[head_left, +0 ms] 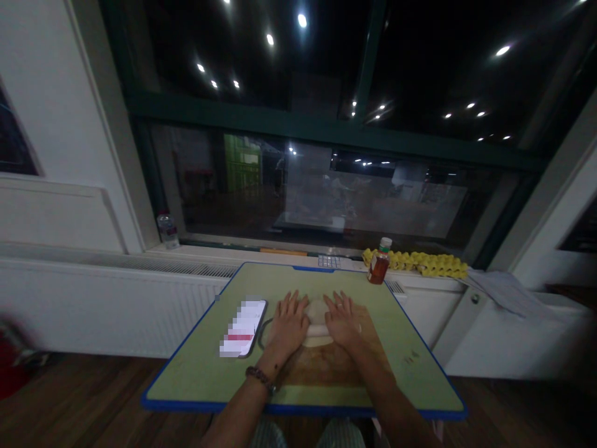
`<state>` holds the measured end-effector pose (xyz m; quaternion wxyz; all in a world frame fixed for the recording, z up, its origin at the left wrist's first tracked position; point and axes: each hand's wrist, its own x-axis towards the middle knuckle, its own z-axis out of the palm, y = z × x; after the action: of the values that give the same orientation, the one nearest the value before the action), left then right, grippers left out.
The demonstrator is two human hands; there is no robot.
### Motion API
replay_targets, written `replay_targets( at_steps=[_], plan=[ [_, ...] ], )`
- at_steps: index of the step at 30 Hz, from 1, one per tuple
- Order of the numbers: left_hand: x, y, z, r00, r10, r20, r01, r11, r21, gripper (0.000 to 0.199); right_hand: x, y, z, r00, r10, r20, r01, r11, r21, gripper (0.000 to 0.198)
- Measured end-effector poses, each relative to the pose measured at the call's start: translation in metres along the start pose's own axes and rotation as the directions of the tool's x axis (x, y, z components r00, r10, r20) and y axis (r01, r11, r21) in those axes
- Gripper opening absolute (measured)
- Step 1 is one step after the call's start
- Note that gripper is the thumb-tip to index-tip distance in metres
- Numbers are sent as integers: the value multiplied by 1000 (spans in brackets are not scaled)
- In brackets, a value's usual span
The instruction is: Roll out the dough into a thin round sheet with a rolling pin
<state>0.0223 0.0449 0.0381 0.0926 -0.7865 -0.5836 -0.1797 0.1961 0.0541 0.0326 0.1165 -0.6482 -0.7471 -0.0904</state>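
Observation:
A pale rolling pin point(319, 331) lies crosswise on flattened white dough point(318, 341), and part of the dough spreads beyond the pin. Beneath them is a wooden cutting board point(326, 367). My left hand point(290, 322) rests palm down over the pin's left end, fingers stretched and spread. On the right end, my right hand point(343, 320) lies the same way, its fingers pointing forward. Both palms hide the pin's ends. A dark loop, perhaps the board's handle, shows beside my left hand.
A lit phone point(245, 326) lies left of the board on the green folding table point(200, 367). At the far right corner stands a bottle of reddish liquid point(378, 264). Yellow egg cartons point(438, 264), a clear bottle point(168, 231) and a cloth point(506, 292) are along the window ledge.

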Motion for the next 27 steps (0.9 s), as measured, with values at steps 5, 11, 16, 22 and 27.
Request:
replay_targets(
  at_steps=[5, 11, 16, 22, 27],
  plan=[
    [21, -1, 0, 983, -83, 161, 80, 997, 22, 54, 27, 0, 5, 998, 39, 46, -40, 999, 14, 54],
    [-3, -1, 0, 993, 49, 107, -51, 999, 12, 48, -4, 1, 6, 999, -28, -22, 29, 999, 39, 54],
    [-36, -1, -3, 969, 245, -13, -245, 969, -5, 49, -45, -1, -6, 986, -68, -152, 79, 995, 68, 53],
    [-32, -4, -3, 969, 244, -46, -245, 969, -11, 51, -39, -4, -7, 991, -24, -132, 35, 996, 84, 52],
    [-2, -3, -1, 998, 58, 26, -57, 998, -9, 49, 2, -5, 2, 1000, 22, 15, -23, 997, 73, 52]
  ],
)
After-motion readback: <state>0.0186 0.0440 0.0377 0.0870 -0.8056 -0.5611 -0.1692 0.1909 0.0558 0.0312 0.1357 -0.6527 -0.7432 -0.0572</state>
